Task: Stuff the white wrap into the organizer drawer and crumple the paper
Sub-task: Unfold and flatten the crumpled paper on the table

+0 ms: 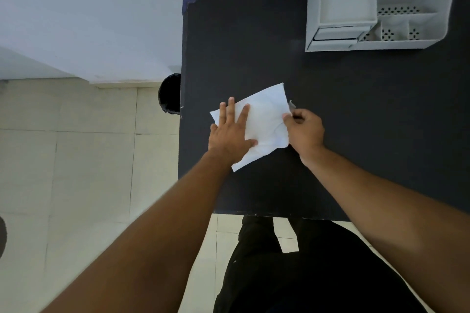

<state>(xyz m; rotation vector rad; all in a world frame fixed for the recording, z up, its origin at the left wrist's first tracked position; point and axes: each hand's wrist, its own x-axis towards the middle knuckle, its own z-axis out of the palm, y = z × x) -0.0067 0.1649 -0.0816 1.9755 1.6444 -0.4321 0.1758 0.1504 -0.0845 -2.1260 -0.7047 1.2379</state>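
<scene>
A white sheet of paper (264, 119) lies flat and slightly creased on the black table (356, 122). My left hand (230, 132) rests flat on its left part, fingers spread, pressing it down. My right hand (304, 129) is at the sheet's right edge, thumb and fingers pinched on that edge; a small thin whitish piece (292, 104) pokes out just above the fingers. The white organizer (381, 2) stands at the far right of the table, its small drawer (335, 34) at the lower left of the unit, well beyond both hands.
A black bin (170, 93) stands on the tiled floor against the table's left edge. The table's near edge runs just in front of my dark-trousered legs. A white wall lies to the left beyond the floor.
</scene>
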